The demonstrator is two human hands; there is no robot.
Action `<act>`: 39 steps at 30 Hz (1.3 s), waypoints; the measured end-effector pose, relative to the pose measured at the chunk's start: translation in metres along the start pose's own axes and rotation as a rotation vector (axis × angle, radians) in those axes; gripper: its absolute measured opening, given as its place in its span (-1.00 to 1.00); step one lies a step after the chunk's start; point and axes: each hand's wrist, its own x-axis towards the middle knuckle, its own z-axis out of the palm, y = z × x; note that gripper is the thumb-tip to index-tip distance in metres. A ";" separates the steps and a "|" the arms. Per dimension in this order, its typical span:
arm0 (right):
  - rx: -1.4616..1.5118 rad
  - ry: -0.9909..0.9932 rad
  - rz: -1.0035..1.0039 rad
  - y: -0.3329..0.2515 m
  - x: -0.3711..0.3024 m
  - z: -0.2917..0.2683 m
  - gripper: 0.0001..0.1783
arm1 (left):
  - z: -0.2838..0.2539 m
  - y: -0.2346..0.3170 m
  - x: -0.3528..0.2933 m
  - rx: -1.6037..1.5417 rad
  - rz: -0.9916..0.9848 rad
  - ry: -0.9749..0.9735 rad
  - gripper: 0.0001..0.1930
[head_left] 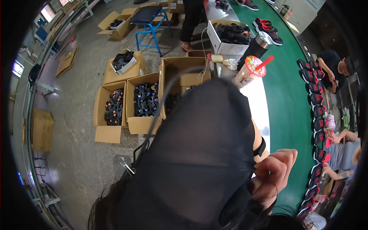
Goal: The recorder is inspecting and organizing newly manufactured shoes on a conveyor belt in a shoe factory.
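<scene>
A dark, thin-clothed sleeve fills the middle of the view, very close, and hides much of the bench. My left forearm shows past its right edge with a black wristband; the left fingers cannot be made out. Just below the band is a curled hand, seemingly my right hand, with fingers bent and drawn together beside the black cloth. What it grips, if anything, is hidden. The nearest thing beyond the sleeve is a drink cup with a red straw, next to a black tumbler.
A green conveyor belt runs along the right, lined with black-red shoes; people work beyond it. A white box holds black parts. Open cartons of black parts stand on the floor at left, near a blue stool.
</scene>
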 end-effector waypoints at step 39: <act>0.185 -0.168 0.184 0.001 -0.035 0.004 -0.69 | 0.002 0.010 0.000 -0.763 -0.504 0.411 -0.92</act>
